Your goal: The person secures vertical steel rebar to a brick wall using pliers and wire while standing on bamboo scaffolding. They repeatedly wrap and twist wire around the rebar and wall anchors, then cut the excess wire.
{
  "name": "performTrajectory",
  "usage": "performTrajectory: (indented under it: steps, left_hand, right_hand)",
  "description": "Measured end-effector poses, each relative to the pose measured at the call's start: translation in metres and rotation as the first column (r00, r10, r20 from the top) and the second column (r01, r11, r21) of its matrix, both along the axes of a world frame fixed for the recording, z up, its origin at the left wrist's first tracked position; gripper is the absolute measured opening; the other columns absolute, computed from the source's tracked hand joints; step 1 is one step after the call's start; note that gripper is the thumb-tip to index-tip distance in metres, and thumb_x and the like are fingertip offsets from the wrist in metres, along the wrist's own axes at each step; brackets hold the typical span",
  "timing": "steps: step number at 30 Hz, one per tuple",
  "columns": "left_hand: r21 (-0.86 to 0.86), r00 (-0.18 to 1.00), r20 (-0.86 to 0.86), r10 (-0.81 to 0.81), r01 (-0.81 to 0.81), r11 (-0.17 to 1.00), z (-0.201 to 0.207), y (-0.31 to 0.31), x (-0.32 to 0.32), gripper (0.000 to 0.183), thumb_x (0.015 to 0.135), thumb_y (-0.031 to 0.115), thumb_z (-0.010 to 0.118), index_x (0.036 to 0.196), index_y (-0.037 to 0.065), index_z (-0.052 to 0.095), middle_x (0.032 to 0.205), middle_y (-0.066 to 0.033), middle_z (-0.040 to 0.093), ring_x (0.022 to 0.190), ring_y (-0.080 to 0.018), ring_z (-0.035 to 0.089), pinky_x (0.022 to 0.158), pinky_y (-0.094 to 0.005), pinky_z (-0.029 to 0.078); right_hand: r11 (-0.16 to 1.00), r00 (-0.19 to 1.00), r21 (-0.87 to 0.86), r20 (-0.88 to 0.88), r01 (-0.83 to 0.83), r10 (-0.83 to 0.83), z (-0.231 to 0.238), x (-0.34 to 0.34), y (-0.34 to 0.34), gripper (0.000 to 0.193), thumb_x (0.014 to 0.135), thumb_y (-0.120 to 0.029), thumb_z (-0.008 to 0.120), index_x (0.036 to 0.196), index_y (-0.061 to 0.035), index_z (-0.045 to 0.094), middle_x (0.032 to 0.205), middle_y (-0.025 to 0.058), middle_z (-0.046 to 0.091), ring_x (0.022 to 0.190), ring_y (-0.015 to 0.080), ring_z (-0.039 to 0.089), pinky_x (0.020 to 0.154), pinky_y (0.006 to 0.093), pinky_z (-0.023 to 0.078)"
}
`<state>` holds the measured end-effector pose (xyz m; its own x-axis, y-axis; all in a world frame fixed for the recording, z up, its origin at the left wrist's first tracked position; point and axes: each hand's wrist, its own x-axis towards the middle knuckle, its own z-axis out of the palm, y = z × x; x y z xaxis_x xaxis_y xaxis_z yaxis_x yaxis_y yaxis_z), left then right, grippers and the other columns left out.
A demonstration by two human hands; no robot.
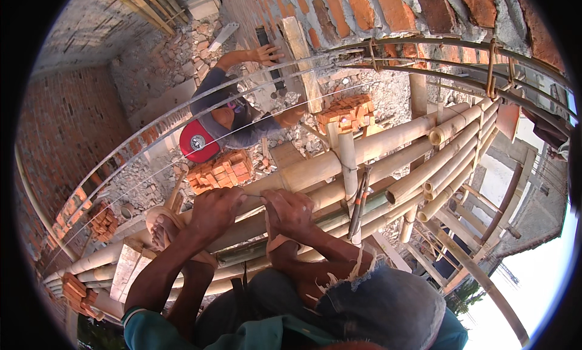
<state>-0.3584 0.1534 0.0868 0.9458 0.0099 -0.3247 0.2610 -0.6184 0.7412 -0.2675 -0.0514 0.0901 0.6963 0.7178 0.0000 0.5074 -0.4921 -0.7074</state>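
My left hand [217, 212] and my right hand [288, 212] are both closed, knuckles up, side by side above the bamboo poles [315, 170]. A short, thin grey strand that looks like wire [253, 196] spans the small gap between them, its ends hidden in my fingers. Beyond my hands, long steel bars [239, 83] run across in a curve, with thin ties [491, 68] round them at the right. Right of my right hand, a slim long-handled tool [359, 201], apparently pincers, leans by an upright bamboo post [348, 162].
Below, a co-worker in a red cap [199, 141] reaches toward a wooden board [302, 62] by the brick wall [339, 10]. Brick stacks [219, 172] stand amid rubble [197, 47]. My bare foot [162, 232] rests on the bamboo; loose bricks [79, 295] lie at the left.
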Motion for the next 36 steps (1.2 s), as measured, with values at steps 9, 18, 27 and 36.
performTrajectory:
  steps: [9, 18, 27, 36]
  left_hand:
    - [0.041, 1.0, 0.016, 0.006, -0.006, 0.999, -0.005, 0.003, 0.01, 0.02, 0.097, 0.029, 0.065, 0.098, 0.009, 0.064, 0.084, -0.0111, 0.067, 0.076, -0.0314, 0.069, 0.064, -0.0444, 0.055]
    - [-0.124, 0.999, -0.017, 0.043, -0.045, 0.991, -0.003, 0.011, 0.024, 0.018, 0.095, 0.021, 0.067, 0.103, 0.006, 0.07, 0.093, -0.0125, 0.069, 0.088, -0.0324, 0.069, 0.076, -0.043, 0.055]
    - [0.19, 0.86, -0.51, 0.031, 0.077, 0.979, 0.137, 0.146, -0.127, 0.045, 0.103, 0.034, 0.054, 0.141, 0.012, 0.051, 0.129, -0.0187, 0.064, 0.117, -0.0383, 0.062, 0.099, -0.048, 0.052]
    - [0.696, 0.623, -0.501, 0.601, -0.122, 0.708, 0.264, 0.125, -0.32, 0.061, 0.092, 0.021, 0.071, 0.145, 0.005, 0.045, 0.142, -0.0224, 0.053, 0.134, -0.0391, 0.049, 0.113, -0.0497, 0.041]
  right_hand:
    - [1.0, 0.999, -0.005, 0.043, 0.002, -0.002, -0.006, -0.003, -0.002, 0.021, 0.086, -0.008, 0.072, 0.107, -0.0071, 0.066, 0.077, 0.0062, 0.068, 0.061, 0.0238, 0.065, 0.053, 0.0362, 0.048]
    - [0.999, 1.0, -0.043, 0.019, -0.012, 0.013, -0.005, 0.0, -0.002, 0.021, 0.087, -0.008, 0.072, 0.107, -0.0071, 0.065, 0.074, 0.0065, 0.065, 0.057, 0.0233, 0.063, 0.051, 0.0361, 0.047]
    - [0.979, 0.967, -0.183, 0.249, 0.095, -0.047, 0.045, 0.078, -0.069, 0.015, 0.098, -0.01, 0.065, 0.108, 0.0003, 0.071, 0.102, 0.0151, 0.071, 0.092, 0.0274, 0.068, 0.077, 0.0353, 0.056]
    - [0.819, 0.977, -0.563, 0.212, 0.107, 0.019, 0.039, 0.199, -0.148, 0.024, 0.099, -0.019, 0.059, 0.103, 0.0015, 0.07, 0.091, 0.0188, 0.071, 0.088, 0.0331, 0.067, 0.08, 0.045, 0.052]
